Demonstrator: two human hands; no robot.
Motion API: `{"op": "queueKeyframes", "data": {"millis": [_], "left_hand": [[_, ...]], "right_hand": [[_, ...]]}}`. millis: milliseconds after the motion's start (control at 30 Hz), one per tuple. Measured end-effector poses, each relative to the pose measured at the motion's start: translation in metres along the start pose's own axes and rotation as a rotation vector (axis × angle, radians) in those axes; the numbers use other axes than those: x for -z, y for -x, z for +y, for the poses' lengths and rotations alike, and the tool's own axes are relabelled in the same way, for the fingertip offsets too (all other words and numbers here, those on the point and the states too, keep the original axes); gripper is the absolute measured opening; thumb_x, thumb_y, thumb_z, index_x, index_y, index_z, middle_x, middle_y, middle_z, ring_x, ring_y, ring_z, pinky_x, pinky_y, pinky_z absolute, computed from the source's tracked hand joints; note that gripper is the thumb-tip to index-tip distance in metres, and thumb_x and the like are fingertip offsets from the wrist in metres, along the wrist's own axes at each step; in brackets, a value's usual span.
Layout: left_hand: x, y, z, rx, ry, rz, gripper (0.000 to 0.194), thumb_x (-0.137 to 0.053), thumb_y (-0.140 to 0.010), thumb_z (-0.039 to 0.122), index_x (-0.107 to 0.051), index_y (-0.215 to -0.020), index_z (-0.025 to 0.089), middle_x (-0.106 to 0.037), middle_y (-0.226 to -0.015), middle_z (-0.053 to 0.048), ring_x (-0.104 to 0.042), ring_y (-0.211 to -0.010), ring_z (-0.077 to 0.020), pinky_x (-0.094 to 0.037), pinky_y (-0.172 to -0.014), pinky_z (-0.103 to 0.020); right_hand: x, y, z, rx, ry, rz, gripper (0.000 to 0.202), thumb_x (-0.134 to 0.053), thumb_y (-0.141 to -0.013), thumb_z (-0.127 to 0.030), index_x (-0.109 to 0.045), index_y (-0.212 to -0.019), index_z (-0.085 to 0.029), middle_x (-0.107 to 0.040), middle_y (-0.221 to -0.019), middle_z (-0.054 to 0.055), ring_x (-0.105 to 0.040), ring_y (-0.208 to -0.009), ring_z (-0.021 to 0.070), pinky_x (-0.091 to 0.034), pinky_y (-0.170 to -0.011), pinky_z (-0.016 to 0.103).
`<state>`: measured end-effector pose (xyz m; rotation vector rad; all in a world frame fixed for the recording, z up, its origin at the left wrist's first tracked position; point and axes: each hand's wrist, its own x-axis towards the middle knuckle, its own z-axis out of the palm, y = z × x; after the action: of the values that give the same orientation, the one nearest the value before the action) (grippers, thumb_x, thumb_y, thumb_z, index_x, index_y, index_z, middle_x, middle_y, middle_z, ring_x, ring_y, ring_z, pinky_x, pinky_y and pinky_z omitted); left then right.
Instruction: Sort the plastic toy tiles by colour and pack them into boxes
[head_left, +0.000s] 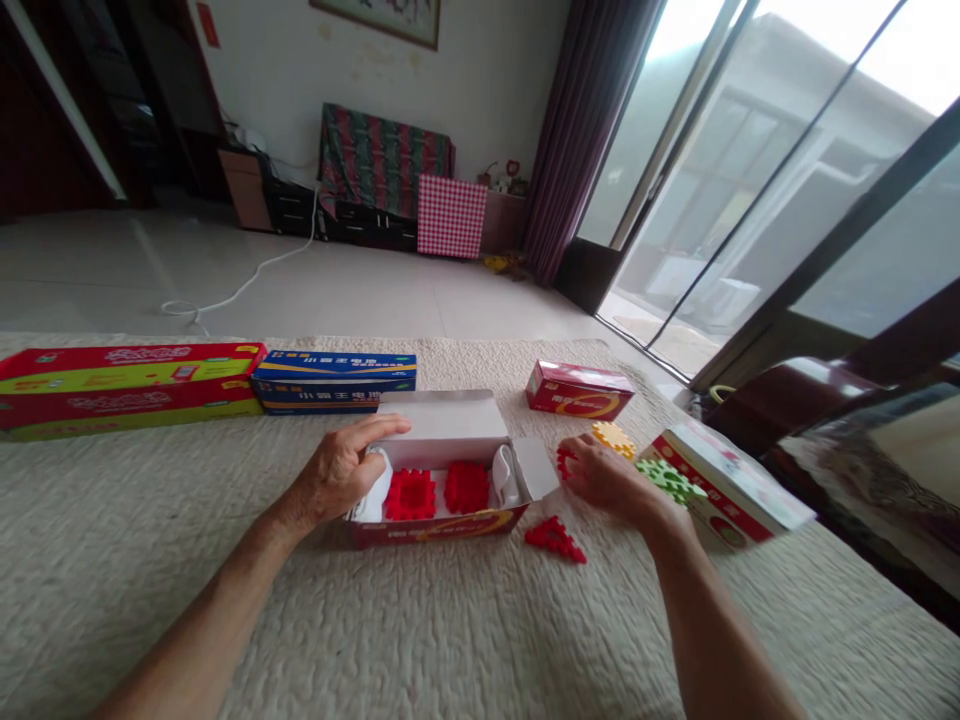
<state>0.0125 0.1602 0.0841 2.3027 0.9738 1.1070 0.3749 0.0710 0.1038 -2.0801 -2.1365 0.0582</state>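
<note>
A dark red cardboard box (pixel 442 528) lies in front of me with its white lid flap (pixel 450 415) raised. Inside sit two red toothed plastic building pieces (pixel 410 494) with white packing at both ends. My left hand (pixel 346 468) grips the box's left end, its thumb at the rim and its fingers along the raised lid. To the right of the box, my right hand (pixel 604 475) is closed on a red interlocking plastic piece (pixel 565 462), mostly hidden by the fingers. Another red piece (pixel 555 538) lies near the box's right corner.
Yellow (pixel 613 439) and green interlocking pieces (pixel 670 480) lie beside a white-and-red box (pixel 739 490) on the right. A small closed red box (pixel 580 389) stands behind. A blue box (pixel 334 382) and a long red-and-green box (pixel 131 388) line the back left of the quilted cover (pixel 315 640).
</note>
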Motion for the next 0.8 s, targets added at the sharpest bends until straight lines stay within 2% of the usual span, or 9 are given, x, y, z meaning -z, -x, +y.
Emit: {"op": "queueKeyframes", "data": {"millis": [100,167,233,333,433,600,800], "left_hand": [[0.0,0.0,0.0,-0.01,0.003,0.001,0.048,-0.044,-0.068,0.012,-0.072,-0.107,0.018,-0.071,-0.118,-0.004,-0.065,-0.112,-0.02,-0.046,-0.106,-0.033],[0.0,0.0,0.0,-0.017,-0.002,-0.003,0.048,-0.044,-0.068,0.012,-0.072,-0.107,0.016,-0.071,-0.118,-0.005,-0.065,-0.112,-0.0202,-0.047,-0.106,-0.033],[0.0,0.0,-0.001,-0.023,-0.009,-0.006,0.048,-0.044,-0.069,0.012,-0.071,-0.107,0.016,-0.071,-0.118,-0.005,-0.064,-0.114,-0.0203,-0.047,-0.106,-0.033],[-0.001,0.0,-0.001,-0.026,-0.01,0.005,0.047,-0.044,-0.069,0.012,-0.072,-0.107,0.017,-0.071,-0.117,-0.005,-0.064,-0.115,-0.0204,-0.046,-0.107,-0.033],[-0.001,0.0,-0.001,-0.025,0.002,0.013,0.048,-0.043,-0.068,0.011,-0.072,-0.106,0.018,-0.072,-0.117,-0.004,-0.065,-0.113,-0.0201,-0.046,-0.107,-0.034],[-0.002,0.0,-0.001,-0.024,0.013,0.011,0.05,-0.043,-0.067,0.01,-0.072,-0.106,0.018,-0.071,-0.118,-0.004,-0.064,-0.113,-0.0198,-0.046,-0.107,-0.034],[-0.001,0.0,-0.001,-0.025,-0.001,0.008,0.049,-0.042,-0.068,0.01,-0.071,-0.107,0.017,-0.071,-0.118,-0.005,-0.064,-0.114,-0.0192,-0.046,-0.107,-0.032]], "right_hand": [[0.027,0.005,-0.013,-0.006,-0.033,0.097,0.037,-0.056,-0.085,-0.027,-0.057,-0.121,-0.016,-0.06,-0.118,0.016,-0.06,-0.101,0.0256,-0.047,-0.086,0.039],[0.043,0.007,-0.034,0.089,-0.104,0.156,0.04,-0.057,-0.086,-0.03,-0.055,-0.125,-0.02,-0.059,-0.124,0.014,-0.059,-0.107,0.0257,-0.046,-0.091,0.041],[0.053,0.007,-0.059,0.231,-0.198,0.139,0.04,-0.06,-0.085,-0.027,-0.056,-0.124,-0.024,-0.06,-0.125,0.009,-0.058,-0.109,0.0228,-0.046,-0.094,0.039],[0.054,0.003,-0.095,0.367,-0.283,0.067,0.039,-0.062,-0.081,-0.021,-0.058,-0.12,-0.025,-0.063,-0.119,0.005,-0.06,-0.103,0.0185,-0.048,-0.091,0.034],[0.049,-0.005,-0.116,0.403,-0.264,0.001,0.036,-0.062,-0.078,-0.016,-0.061,-0.114,-0.022,-0.064,-0.112,0.006,-0.061,-0.093,0.0165,-0.049,-0.084,0.031],[0.041,-0.011,-0.123,0.398,-0.22,-0.047,0.036,-0.061,-0.076,-0.013,-0.062,-0.111,-0.018,-0.065,-0.11,0.008,-0.06,-0.095,0.0177,-0.048,-0.086,0.032],[0.037,-0.01,-0.118,0.388,-0.239,-0.023,0.043,-0.061,-0.074,-0.013,-0.061,-0.117,-0.017,-0.063,-0.117,0.01,-0.059,-0.101,0.0197,-0.048,-0.091,0.034]]}}
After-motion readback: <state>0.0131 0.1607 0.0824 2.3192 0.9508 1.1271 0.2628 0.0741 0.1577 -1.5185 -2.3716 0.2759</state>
